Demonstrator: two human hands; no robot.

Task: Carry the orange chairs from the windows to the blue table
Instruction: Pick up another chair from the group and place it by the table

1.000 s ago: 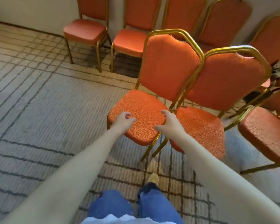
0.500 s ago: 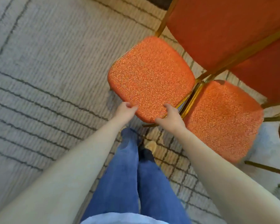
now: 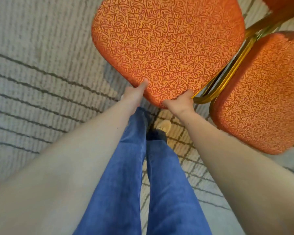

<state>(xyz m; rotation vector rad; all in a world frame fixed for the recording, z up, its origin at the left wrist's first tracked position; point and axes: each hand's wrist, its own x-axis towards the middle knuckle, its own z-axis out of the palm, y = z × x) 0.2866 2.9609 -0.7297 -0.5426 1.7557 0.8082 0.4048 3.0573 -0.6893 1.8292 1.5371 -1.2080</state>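
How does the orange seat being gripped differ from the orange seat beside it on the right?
The gripped seat has the left hand and right hand clamped on its near edge; the neighbouring seat is untouched. The gripped seat sits centre frame and fills more of the view, while the neighbouring seat lies at the right edge. Both share orange swirl-patterned fabric and gold frames.

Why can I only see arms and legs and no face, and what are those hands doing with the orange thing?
The camera sits on the person's head and looks down, so you see what they see: their own arms, blue trousers and a shoe. The orange thing is a chair seat with a swirly pattern. The left hand and the right hand both grip its front edge, thumbs on top; the other fingers are hidden underneath. A second orange chair stands right beside it, gold metal frame between them. Below is a grey carpet with dark lines.
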